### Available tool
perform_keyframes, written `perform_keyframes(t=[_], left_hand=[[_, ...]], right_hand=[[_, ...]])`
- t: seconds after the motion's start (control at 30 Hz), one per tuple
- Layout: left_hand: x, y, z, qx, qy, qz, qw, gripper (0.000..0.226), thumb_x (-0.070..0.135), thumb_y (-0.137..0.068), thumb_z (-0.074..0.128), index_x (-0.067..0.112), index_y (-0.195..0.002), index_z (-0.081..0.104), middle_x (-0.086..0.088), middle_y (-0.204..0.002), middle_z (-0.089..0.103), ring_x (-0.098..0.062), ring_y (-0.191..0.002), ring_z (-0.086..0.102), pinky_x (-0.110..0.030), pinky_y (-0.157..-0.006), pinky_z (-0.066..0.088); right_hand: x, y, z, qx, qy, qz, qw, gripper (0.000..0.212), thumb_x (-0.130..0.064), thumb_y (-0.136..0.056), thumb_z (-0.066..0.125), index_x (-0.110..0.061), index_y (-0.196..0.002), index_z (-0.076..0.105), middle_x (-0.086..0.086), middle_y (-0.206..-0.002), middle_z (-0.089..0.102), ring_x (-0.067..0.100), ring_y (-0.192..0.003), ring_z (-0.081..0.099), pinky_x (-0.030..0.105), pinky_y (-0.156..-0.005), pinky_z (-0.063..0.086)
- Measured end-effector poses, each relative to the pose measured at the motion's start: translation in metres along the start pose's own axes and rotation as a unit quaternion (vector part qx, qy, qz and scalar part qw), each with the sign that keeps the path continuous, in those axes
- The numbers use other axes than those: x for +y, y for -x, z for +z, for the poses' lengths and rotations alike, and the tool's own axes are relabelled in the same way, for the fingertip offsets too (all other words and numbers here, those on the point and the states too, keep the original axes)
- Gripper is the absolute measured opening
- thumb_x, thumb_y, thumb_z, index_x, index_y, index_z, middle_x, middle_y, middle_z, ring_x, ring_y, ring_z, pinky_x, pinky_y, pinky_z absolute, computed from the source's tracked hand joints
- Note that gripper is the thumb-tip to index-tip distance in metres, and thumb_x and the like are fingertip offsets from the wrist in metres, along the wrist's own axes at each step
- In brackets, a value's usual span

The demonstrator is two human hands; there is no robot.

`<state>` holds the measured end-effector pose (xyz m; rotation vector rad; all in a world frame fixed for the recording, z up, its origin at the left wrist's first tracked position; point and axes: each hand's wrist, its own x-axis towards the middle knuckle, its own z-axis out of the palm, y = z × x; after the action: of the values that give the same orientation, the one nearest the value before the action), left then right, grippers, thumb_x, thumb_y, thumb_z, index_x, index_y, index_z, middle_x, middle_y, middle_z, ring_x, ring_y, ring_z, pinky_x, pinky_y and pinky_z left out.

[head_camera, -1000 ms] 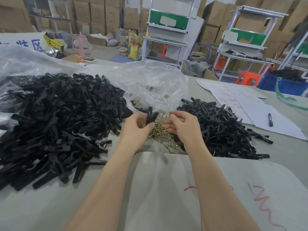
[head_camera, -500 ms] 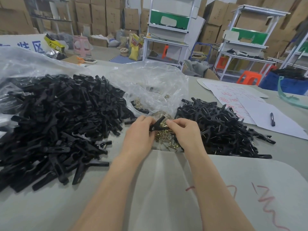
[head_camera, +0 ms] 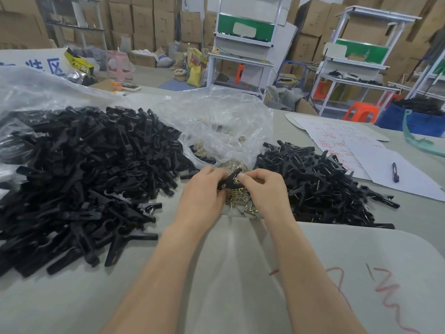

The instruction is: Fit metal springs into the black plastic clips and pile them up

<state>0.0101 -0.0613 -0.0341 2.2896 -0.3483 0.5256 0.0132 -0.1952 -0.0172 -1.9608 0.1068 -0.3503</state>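
Two piles of black clips are carried by the counter (head_camera: pixel 72 297): a large pile (head_camera: pixel 79 179) at the left and a smaller pile (head_camera: pixel 320 186), with springs fitted, at the right. Between them a heap of springs (head_camera: pixel 238 201) is spread. Just above it the left hand (head_camera: pixel 202 196) and the right hand (head_camera: pixel 265 191) are held close together, and one clip (head_camera: pixel 230 180) is pinched by both.

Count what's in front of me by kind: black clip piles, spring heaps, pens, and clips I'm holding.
Black clip piles: 2, left pile and right pile
Spring heap: 1
Pen: 1
Held clip: 1
Total: 5
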Motion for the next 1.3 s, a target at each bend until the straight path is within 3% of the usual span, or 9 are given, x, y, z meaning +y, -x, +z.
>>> perform_keyframes(t=[0.2,0.33,0.5,0.8,0.93,1.03,1.13,1.23,1.3], left_hand=[[0.001,-0.001,-0.003,-0.009,0.031,0.012,0.999,0.026,0.013,-0.085,0.068,0.018,-0.11,0.066,0.004,-0.102,0.059,-0.018,-0.091,0.058,-0.039,-0.086,0.048],[0.008,0.0,-0.008,-0.017,0.122,0.042,0.991,0.023,0.011,-0.084,0.07,0.017,-0.106,0.067,0.014,-0.094,0.057,-0.012,-0.087,0.058,-0.03,-0.086,0.049],[0.016,0.002,-0.011,-0.034,0.159,0.068,0.984,0.019,0.016,-0.079,0.075,0.029,-0.088,0.064,0.006,-0.082,0.061,-0.005,-0.078,0.053,-0.015,-0.073,0.041],[0.017,0.001,-0.013,-0.031,0.174,0.063,0.982,0.022,0.015,-0.078,0.076,0.019,-0.099,0.069,0.013,-0.093,0.054,0.006,-0.085,0.051,-0.005,-0.078,0.036],[0.017,0.002,-0.014,-0.053,0.214,0.038,0.975,0.024,0.018,-0.079,0.075,0.037,-0.089,0.064,0.009,-0.087,0.061,0.001,-0.081,0.055,-0.006,-0.076,0.038],[0.014,0.002,-0.013,-0.043,0.208,0.016,0.977,0.018,0.019,-0.08,0.075,0.032,-0.088,0.066,0.007,-0.085,0.063,-0.002,-0.082,0.057,-0.01,-0.075,0.04],[0.009,0.001,-0.008,-0.04,0.103,0.018,0.994,0.016,0.02,-0.08,0.074,0.012,-0.093,0.067,-0.003,-0.086,0.059,-0.016,-0.083,0.054,-0.026,-0.079,0.043],[0.008,0.0,-0.004,-0.062,0.057,0.017,0.996,0.03,0.017,-0.082,0.072,0.013,-0.111,0.066,0.002,-0.1,0.056,-0.019,-0.099,0.055,-0.034,-0.09,0.044],[0.007,-0.001,-0.004,-0.045,0.055,-0.01,0.997,0.043,0.023,-0.085,0.07,0.017,-0.126,0.059,0.002,-0.114,0.056,-0.018,-0.111,0.053,-0.035,-0.099,0.041]], right_hand=[[-0.004,-0.001,-0.015,-0.102,-0.073,0.047,0.991,0.023,-0.031,-0.091,0.062,-0.021,-0.074,0.073,-0.006,-0.063,0.067,0.0,-0.058,0.059,0.015,-0.064,0.049],[-0.01,-0.003,-0.034,-0.236,-0.254,0.145,0.927,0.031,-0.035,-0.077,0.07,-0.008,-0.094,0.069,0.01,-0.081,0.071,0.014,-0.068,0.069,0.024,-0.064,0.057],[-0.008,0.002,-0.037,-0.329,-0.271,0.21,0.88,0.057,-0.047,-0.064,0.064,-0.004,-0.101,0.065,0.013,-0.074,0.072,0.02,-0.068,0.072,0.025,-0.058,0.057],[-0.003,0.004,-0.026,-0.31,-0.3,0.191,0.882,0.039,-0.032,-0.096,0.042,0.0,-0.089,0.065,0.009,-0.06,0.068,0.016,-0.056,0.069,0.019,-0.048,0.052],[0.002,0.005,-0.018,-0.288,-0.302,0.196,0.887,0.036,-0.039,-0.087,0.053,-0.006,-0.093,0.065,0.004,-0.057,0.066,0.012,-0.052,0.066,0.018,-0.045,0.05],[0.003,0.004,-0.018,-0.29,-0.276,0.185,0.897,0.058,-0.063,-0.066,0.06,-0.011,-0.089,0.07,0.008,-0.064,0.07,0.013,-0.056,0.068,0.02,-0.049,0.052],[0.0,0.0,-0.023,-0.268,-0.165,0.14,0.939,0.058,-0.071,-0.075,0.056,-0.015,-0.079,0.072,0.006,-0.067,0.068,0.014,-0.053,0.059,0.021,-0.05,0.046],[-0.005,-0.005,-0.021,-0.204,0.024,0.016,0.979,0.036,-0.043,-0.084,0.067,-0.014,-0.065,0.059,-0.005,-0.052,0.05,0.008,-0.045,0.039,0.023,-0.048,0.032],[-0.014,-0.011,-0.02,-0.119,0.052,-0.003,0.991,0.025,-0.035,-0.086,0.067,-0.016,-0.07,0.061,-0.009,-0.052,0.05,0.005,-0.043,0.038,0.021,-0.046,0.031]])
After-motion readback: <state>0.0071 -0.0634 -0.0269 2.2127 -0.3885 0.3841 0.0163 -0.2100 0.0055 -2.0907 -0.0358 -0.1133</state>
